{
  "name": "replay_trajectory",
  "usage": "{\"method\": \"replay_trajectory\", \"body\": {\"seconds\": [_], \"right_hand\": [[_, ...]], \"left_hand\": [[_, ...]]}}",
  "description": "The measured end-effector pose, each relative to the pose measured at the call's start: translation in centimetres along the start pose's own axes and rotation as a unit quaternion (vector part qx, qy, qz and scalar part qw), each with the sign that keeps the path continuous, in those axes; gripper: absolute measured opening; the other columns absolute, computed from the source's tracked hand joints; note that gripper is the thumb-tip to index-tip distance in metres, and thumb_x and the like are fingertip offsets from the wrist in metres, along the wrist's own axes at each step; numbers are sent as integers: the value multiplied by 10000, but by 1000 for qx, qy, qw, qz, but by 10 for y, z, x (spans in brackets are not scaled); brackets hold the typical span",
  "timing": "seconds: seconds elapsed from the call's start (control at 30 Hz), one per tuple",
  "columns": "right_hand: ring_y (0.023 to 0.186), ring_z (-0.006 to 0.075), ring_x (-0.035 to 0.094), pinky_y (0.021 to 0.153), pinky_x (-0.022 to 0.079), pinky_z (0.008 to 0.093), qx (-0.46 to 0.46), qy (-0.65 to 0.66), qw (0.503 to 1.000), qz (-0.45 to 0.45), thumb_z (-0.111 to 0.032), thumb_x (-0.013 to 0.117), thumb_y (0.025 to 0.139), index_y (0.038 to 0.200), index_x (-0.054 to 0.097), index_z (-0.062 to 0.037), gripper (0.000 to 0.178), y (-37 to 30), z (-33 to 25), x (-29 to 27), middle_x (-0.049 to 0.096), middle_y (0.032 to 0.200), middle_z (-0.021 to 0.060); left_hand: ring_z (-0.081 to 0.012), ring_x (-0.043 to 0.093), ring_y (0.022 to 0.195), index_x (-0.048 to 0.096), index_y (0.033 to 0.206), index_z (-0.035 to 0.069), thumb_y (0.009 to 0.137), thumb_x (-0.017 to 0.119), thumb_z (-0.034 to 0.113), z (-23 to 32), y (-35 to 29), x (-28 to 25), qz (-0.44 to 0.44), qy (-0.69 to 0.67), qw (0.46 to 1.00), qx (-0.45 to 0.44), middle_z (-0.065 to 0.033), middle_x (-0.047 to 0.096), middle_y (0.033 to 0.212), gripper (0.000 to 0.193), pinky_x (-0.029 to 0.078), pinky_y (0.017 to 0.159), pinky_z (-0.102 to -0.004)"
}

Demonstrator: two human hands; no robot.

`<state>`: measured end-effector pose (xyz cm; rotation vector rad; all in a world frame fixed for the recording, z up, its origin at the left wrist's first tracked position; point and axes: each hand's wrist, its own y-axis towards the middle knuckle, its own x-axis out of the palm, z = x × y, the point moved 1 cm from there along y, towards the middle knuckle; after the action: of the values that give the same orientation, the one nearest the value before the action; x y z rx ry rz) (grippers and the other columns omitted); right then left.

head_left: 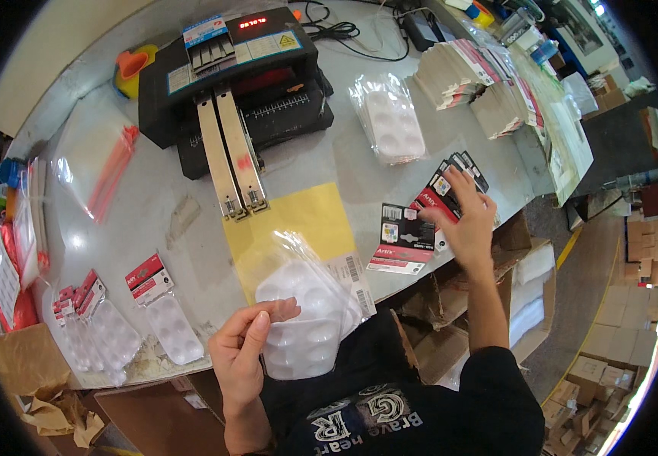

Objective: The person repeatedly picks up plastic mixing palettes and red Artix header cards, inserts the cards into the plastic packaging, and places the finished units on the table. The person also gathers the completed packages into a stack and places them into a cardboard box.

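My left hand (244,351) pinches the edge of a white plastic paint palette (298,353) with round wells, close to my body. More white palettes in clear bags (306,292) lie just beyond it, overlapping a yellow sheet (291,216). Over to the right, my right hand (467,224) hovers with fingers apart on a fan of black-and-red header cards (437,194). Its thumb is close to a single header card (401,237) lying nearer the table edge; whether the fingertips press on any card is hard to see.
A black machine (237,83) with two metal rails stands at the back. Carded palettes (165,319) lie at left, beside clear bags with red strips (108,167). A bagged palette stack (390,121) and card stacks (458,76) lie at back right. Open cartons (435,304) sit below the edge.
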<state>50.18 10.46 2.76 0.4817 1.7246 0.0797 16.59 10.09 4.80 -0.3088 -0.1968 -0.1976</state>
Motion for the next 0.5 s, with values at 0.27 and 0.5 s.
{"method": "replay_trajectory", "body": {"seconds": [0.27,0.5], "right_hand": [[1388,335,257,1020,182,503,-31,-65,984,-163,-476,862,345,1262,413,-39,1111,-44,-27,28,339,1457,150],[1378,334,284,1007,222,509,-39,-61,978,-194,-428,881,319,1224,400,-65,1087,-39,-29,30,340,1466,135]], "left_hand": [[-306,668,894,601,1034,-112,947,508,124,-1,-1,0,-3,2,1000,-4,-219,669,978,267,507,841,-373],[-312,667,902,599,1036,-112,948,500,111,-2,-2,-1,-1,-12,1000,12,-224,668,980,259,505,846,-379]]}}
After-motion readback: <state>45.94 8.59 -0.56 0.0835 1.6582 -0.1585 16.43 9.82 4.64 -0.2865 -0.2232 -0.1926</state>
